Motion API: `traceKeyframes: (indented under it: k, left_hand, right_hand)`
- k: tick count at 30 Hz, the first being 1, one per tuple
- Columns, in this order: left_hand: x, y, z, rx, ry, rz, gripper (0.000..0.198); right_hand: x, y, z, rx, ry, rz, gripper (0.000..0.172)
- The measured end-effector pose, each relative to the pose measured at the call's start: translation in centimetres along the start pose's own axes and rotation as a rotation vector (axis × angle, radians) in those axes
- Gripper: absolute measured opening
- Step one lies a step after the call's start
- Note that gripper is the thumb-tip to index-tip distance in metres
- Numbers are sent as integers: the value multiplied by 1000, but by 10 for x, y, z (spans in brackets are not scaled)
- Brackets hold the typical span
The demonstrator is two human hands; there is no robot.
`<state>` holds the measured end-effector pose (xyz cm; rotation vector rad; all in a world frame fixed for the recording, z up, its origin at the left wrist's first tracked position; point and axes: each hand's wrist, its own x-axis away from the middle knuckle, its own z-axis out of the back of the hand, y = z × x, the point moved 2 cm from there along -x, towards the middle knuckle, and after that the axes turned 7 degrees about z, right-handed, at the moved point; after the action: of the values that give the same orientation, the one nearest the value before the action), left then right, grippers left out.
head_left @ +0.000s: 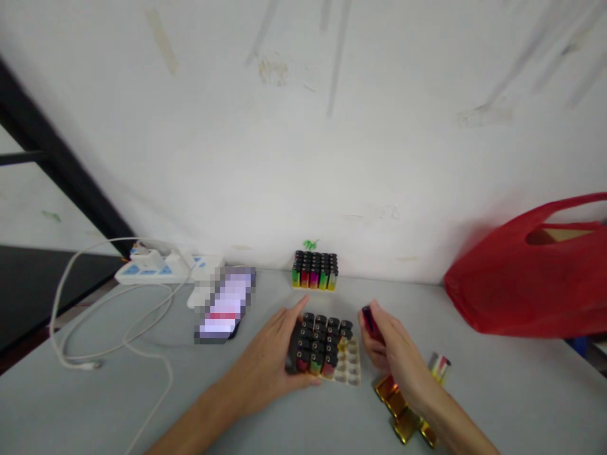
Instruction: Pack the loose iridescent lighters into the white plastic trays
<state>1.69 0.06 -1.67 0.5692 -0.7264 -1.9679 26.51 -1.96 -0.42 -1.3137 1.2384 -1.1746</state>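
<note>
My left hand [275, 347] grips the left side of a pale slotted tray [353, 361], thumb at the back and fingers at the front. Black-topped lighters [317, 363] stand upright in the tray's left and middle slots, while several slots on its right are bare. Just right of the tray, my right hand [391, 341] is closed on a dark purple-red lighter [368, 321], held tilted. Below my right hand lie several gold and orange shiny lighters [405, 424], partly hidden by the wrist. One with a white and red end [441, 366] lies beyond the wrist.
A full block of upright lighters [315, 278] stands near the wall. At the left are a phone [225, 306] with a pixelated screen, a power strip [156, 268] and loose white cables [171, 373]. A red bag [512, 284] rests at the right.
</note>
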Motion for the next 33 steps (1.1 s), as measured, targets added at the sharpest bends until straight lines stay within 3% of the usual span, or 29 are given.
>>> traceKeyframes:
  k: [4,8,12,19,24,33]
  left_hand:
    - [0,0,0,20,6,0,134]
    - [0,0,-1,17,6,8,134]
    - [0,0,0,17,17,7,132]
    - [0,-1,-2,13,28,1,132]
    - [0,-2,-3,8,30,-1,131]
    - [1,3,0,18,9,11,129]
  right_hand:
    - [0,-13,3,57,25,171,46]
    - [0,-24,11,238,63,303,45]
    - [-2,-22,20,207,-30,249,50]
    - [2,-20,26,416,-199,308,27]
    - [1,-18,23,553,-325,329,21]
    - [3,-18,21,576,-313,259,31]
